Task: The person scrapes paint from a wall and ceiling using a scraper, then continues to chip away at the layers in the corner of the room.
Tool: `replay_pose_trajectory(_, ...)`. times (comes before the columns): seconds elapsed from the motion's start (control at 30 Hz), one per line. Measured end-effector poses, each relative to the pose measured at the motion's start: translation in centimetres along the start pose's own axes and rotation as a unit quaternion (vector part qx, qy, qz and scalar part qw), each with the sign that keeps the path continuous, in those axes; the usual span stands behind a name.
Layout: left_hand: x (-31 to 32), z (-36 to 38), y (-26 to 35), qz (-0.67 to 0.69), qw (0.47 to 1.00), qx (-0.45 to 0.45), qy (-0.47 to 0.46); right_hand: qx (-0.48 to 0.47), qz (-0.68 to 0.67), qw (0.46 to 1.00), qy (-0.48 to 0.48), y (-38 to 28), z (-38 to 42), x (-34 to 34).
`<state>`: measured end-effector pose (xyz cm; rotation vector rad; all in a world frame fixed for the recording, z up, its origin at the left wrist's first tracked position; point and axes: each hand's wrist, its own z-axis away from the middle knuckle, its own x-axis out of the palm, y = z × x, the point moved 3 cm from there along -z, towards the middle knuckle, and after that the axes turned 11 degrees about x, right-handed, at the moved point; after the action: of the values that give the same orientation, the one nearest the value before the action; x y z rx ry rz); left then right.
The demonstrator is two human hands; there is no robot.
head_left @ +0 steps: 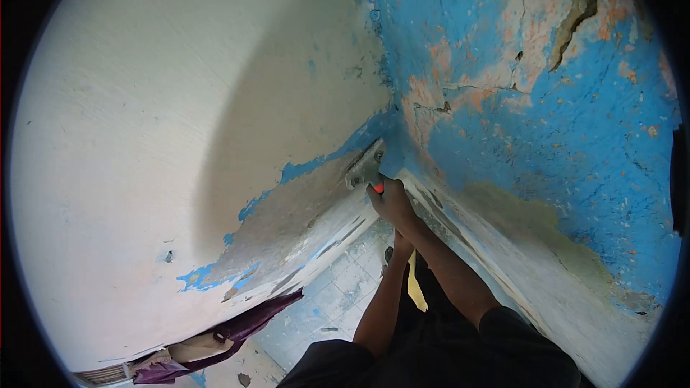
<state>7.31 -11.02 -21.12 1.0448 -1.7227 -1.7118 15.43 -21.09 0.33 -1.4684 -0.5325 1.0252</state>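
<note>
Near the corner where two walls meet, my right hand (393,203) is closed around the red handle of a scraper (366,165). The scraper's wide metal blade lies against the left wall, beside a strip of blue paint (365,136) and a bare grey patch (287,219). My left hand (404,243) is below and partly behind my right wrist; its fingers are hidden. What it holds, if anything, cannot be made out.
The right wall (589,144) has blue paint, peeled patches and a deep crack (575,18). Tiled floor (345,287) shows below. At the lower left are a purple cloth (251,320) and a vent-like grille (108,375).
</note>
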Motion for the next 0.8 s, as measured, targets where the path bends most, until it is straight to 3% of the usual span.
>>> replay_pose_trajectory(0.03, 0.3, -0.6, 0.0, -0.06, 0.997, 0.039, -0.013, 0.002, 0.005, 1.0, -0.003, -0.3, -0.3, -0.2)
replay_pose_trajectory(0.13, 1.7, 0.7, 1.8, 0.228, 0.965, -0.093, 0.088, 0.04, -0.005, 0.999, -0.006, 2.7, 0.3, 0.5)
replay_pose_trajectory(0.23, 0.4, 0.4, 3.2, 0.233, 0.955, -0.18, 0.033, -0.005, -0.018, 0.999, 0.035, 0.9, 0.2, 0.3)
replay_pose_trajectory(0.3, 0.2, 0.0, 5.2, 0.231, 0.962, -0.131, 0.062, 0.015, -0.01, 1.0, 0.018, -0.8, 0.2, -0.5)
replay_pose_trajectory(0.43, 0.8, 1.0, 4.9, 0.162, 0.972, -0.159, 0.056, 0.066, 0.03, 0.997, -0.037, 2.0, 0.6, 0.4)
replay_pose_trajectory(0.6, 0.5, -0.4, 6.8, 0.217, 0.966, -0.127, 0.055, 0.006, -0.007, 1.0, 0.011, -0.4, 0.2, -0.4)
replay_pose_trajectory(0.7, 0.9, 0.2, 5.6, 0.16, 0.982, -0.062, 0.079, 0.01, 0.007, 1.0, -0.005, -0.8, 0.3, -0.4)
replay_pose_trajectory(0.77, 0.9, 1.8, 5.0, 0.185, 0.975, -0.099, 0.073, 0.024, -0.002, 1.0, -0.014, 2.6, 0.9, 0.8)
replay_pose_trajectory(0.8, 0.8, 2.8, 5.0, 0.239, 0.956, -0.16, 0.063, 0.021, -0.006, 1.0, -0.019, 3.1, 1.1, 1.2)
